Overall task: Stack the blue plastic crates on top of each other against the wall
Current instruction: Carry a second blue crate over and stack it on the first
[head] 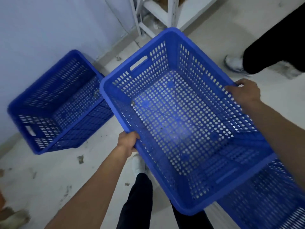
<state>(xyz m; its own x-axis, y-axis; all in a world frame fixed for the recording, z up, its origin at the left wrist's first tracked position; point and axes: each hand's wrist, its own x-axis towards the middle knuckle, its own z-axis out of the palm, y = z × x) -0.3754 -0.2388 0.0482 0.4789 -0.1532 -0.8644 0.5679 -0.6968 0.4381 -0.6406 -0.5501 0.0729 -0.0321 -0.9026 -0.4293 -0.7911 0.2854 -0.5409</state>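
Note:
I hold an empty blue perforated crate [181,116] in the air in front of me. My left hand [127,141] grips its left long rim and my right hand [244,92] grips the right long rim. A second blue crate [59,103] rests on the floor to the left, its far side against the pale wall [49,30]. A third blue crate [270,195] lies at the lower right, partly hidden under the held one. The held crate's left corner overlaps the floor crate's right edge in view.
A white metal shelf frame [158,15] stands at the back near the wall corner. Another person's dark-trousered leg and white shoe [234,63] are at the upper right. My own legs and white shoe [138,164] show below the crate. The pale floor has dirt specks.

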